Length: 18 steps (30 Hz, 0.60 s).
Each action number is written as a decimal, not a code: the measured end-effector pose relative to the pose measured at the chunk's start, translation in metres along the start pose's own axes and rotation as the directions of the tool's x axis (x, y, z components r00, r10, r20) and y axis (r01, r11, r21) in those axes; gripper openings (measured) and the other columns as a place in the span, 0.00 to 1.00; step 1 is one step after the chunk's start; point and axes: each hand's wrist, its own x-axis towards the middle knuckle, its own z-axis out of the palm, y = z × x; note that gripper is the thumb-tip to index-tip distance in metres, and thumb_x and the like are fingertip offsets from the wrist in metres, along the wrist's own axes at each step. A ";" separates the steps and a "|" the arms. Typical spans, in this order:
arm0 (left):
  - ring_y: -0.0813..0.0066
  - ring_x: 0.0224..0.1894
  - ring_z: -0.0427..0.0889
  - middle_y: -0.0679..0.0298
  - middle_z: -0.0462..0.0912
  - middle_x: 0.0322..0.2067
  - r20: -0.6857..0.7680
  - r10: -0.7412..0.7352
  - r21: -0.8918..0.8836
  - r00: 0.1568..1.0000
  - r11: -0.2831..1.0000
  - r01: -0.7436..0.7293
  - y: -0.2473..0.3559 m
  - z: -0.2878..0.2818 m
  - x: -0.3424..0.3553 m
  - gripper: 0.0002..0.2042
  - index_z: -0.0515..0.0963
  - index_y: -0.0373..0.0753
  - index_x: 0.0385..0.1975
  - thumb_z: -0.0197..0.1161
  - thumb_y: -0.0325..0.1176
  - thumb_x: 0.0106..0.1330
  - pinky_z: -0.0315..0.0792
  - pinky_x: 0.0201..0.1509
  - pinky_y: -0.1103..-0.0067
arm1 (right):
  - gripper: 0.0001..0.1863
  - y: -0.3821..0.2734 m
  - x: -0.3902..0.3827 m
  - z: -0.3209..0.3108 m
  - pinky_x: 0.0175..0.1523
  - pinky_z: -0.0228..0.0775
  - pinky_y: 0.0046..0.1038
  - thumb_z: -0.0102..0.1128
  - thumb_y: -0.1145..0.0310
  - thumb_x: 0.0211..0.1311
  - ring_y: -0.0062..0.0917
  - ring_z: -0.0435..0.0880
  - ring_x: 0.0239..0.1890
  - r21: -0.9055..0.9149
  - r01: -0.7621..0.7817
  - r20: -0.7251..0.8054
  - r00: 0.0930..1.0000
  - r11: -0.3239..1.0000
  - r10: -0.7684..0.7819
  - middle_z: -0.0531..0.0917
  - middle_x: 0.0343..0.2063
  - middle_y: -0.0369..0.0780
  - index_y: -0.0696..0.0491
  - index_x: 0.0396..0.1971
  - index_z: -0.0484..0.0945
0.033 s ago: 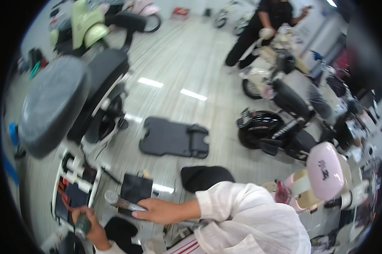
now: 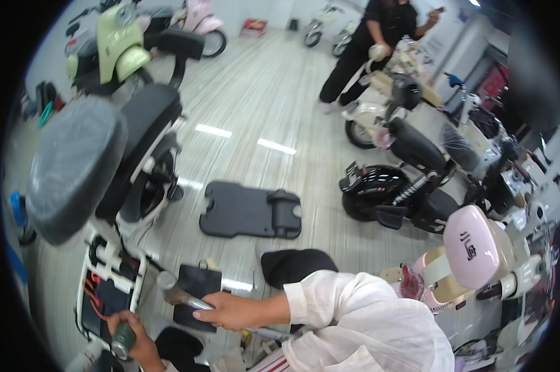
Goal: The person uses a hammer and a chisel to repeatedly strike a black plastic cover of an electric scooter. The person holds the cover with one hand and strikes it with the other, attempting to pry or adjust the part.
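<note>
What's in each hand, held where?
Right hand: hammer-like tool, gripped by its shaft. Left hand: dark green cylinder, gripped around its side, one end exposed.

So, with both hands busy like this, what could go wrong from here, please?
The hammer-like tool in the right hand might slip and hit the bare left hand close by. The dark green cylinder in the left hand could perhaps fall onto the exposed red wires in the white frame. Someone could also trip on the dark grey panel on the floor.
</note>
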 end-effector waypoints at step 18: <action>0.80 0.29 0.72 0.66 0.72 0.28 0.340 -0.065 -0.049 0.938 0.995 0.086 0.009 0.054 -0.001 0.12 0.69 0.35 0.36 0.66 0.30 0.60 0.69 0.36 0.81 | 0.06 0.042 0.046 -0.060 0.22 0.64 0.23 0.52 0.64 0.68 0.16 0.75 0.19 0.780 0.007 -0.317 0.866 0.625 0.386 0.74 0.17 0.29 0.47 0.31 0.68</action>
